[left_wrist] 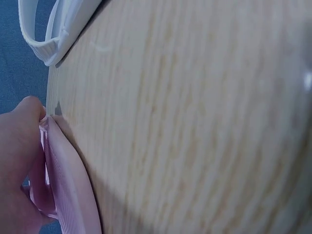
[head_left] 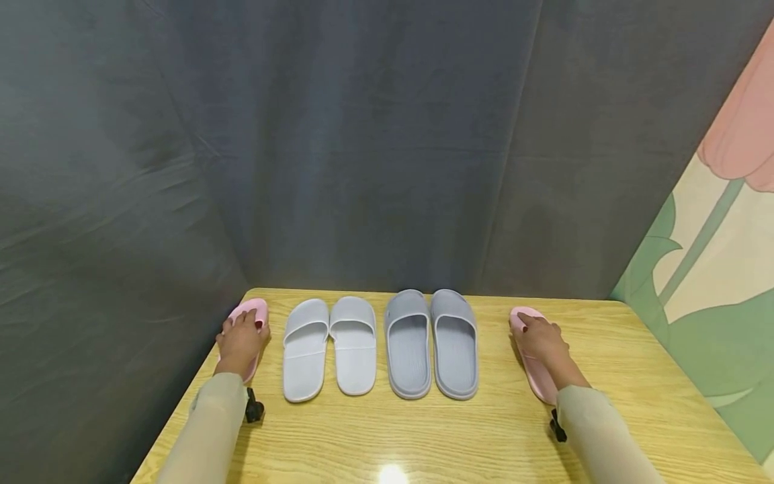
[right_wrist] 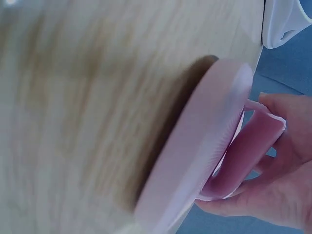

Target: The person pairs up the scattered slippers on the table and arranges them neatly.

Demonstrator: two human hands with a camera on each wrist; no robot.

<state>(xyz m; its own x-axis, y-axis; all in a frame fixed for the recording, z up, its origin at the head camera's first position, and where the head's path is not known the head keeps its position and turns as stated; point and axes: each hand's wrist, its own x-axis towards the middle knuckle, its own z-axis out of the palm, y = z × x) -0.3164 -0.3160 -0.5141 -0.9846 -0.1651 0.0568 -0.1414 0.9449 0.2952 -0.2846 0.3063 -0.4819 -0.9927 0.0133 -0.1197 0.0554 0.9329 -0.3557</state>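
The left hand (head_left: pixel 240 341) grips a pink slipper (head_left: pixel 261 308) near the left edge of the table (head_left: pixel 363 437), the right hand (head_left: pixel 544 341) its pink mate (head_left: pixel 540 381), with the white pair (head_left: pixel 304 373) and grey pair (head_left: pixel 409 363) between them and a dark curtain (head_left: pixel 387 168) behind.

Bright, even light fills this side of the room, leaving a small white glare on the near part of the table (head_left: pixel 326 444), while the curtain (head_left: pixel 375 148) looks dim. Both wrist views are bluish, with close wood grain blurred; a pink slipper (right_wrist: pixel 195 146) casts a soft dark shadow in the right one.
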